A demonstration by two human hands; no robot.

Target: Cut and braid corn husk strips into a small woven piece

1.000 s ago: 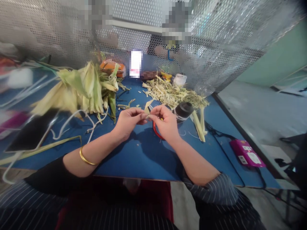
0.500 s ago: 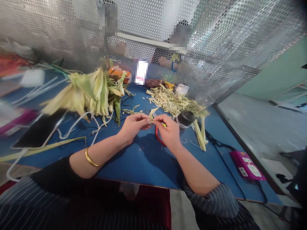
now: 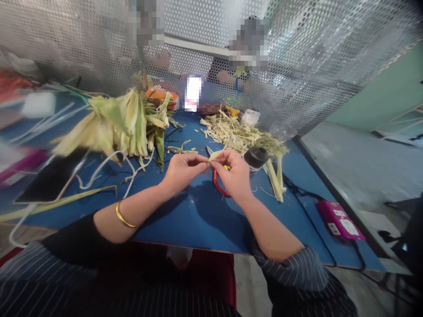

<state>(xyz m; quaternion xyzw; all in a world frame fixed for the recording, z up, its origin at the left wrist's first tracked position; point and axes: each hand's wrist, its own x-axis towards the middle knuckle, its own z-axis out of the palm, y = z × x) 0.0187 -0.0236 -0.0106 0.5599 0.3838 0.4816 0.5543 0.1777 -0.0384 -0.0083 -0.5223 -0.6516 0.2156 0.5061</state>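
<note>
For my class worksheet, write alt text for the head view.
A person's left hand and right hand pinch a small pale strip above a blue table. Red-handled scissors lie beneath, with leafy husks to the left and shredded scraps behind.

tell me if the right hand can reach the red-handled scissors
Likely yes: the right hand appears just over the red-handled scissors, which lie partly uncovered, but that hand pinches a pale husk strip and would probably need freeing first.
</note>
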